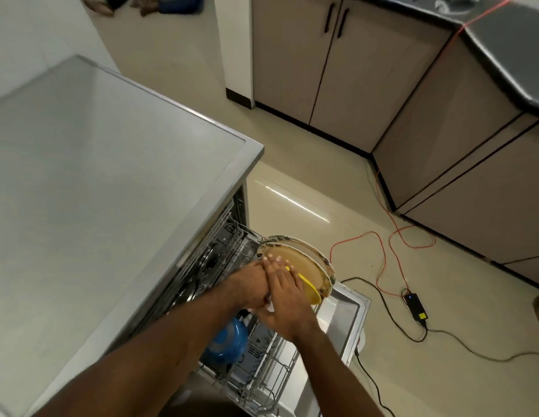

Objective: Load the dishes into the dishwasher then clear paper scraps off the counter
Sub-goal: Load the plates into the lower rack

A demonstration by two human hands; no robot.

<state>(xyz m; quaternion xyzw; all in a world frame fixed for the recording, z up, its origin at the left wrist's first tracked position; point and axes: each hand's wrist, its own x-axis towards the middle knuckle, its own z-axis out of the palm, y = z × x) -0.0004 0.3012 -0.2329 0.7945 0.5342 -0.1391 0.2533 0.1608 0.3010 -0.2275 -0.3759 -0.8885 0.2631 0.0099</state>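
Tan plates (303, 264): two, patterned rims, tilted at far end of dishwasher rack (271, 368); can't tell if seated.
Yellow plate (309, 291): against them, near side.
Right hand (281, 284): flat, fingers straight on plates.
Left hand (247, 282): half hidden, grip can't tell.
Blue bowl (229, 341): racked.
Remaining: seat plates, then paper scraps.

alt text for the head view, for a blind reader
The left hand and right hand meet at tan plates and a yellow plate above an open dishwasher's rack, which holds a blue bowl. A grey counter stands beside it; cables cross the floor.
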